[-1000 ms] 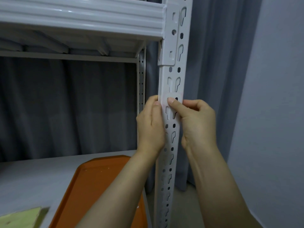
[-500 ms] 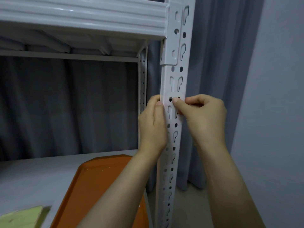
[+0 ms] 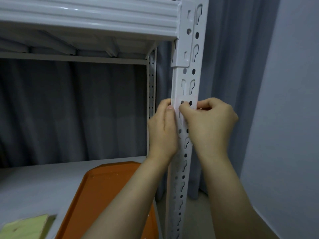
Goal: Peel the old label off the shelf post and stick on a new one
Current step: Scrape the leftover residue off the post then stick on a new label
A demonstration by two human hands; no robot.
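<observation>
Though stuck on the post, the pale label shows two holes.

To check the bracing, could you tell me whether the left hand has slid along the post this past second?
No. The left hand still grips the post, thumb just below the same two round holes.
</observation>
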